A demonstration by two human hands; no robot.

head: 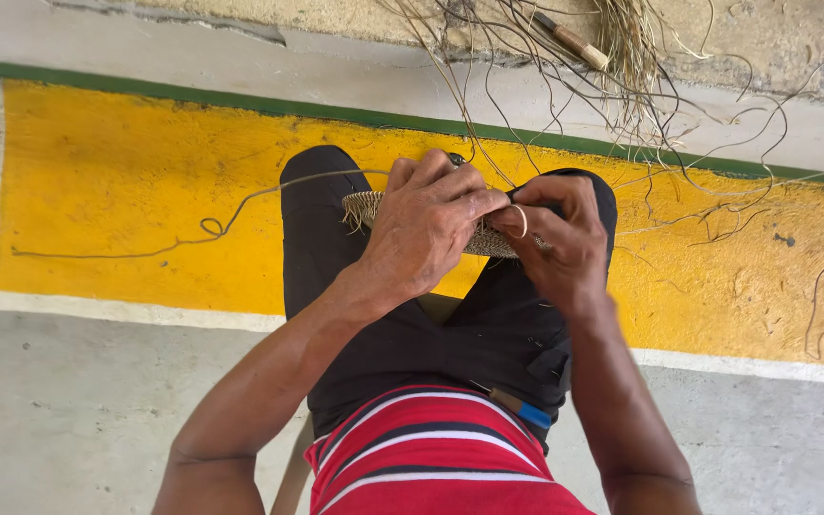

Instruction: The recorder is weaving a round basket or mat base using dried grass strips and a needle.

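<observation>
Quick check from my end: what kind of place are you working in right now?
Probably an informal weaving spot on a painted concrete floor, perhaps outdoors. Loose fibre strands lie scattered ahead beside a wooden-handled tool, and both hands, left hand and right hand, work a small woven piece over the lap.

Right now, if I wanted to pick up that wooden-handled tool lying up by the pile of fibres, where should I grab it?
Probably by the wooden handle, coming from above and across its width. It lies slanted on the concrete ledge, its lower right end clear, while the dry fibres cover its upper left end.
</observation>
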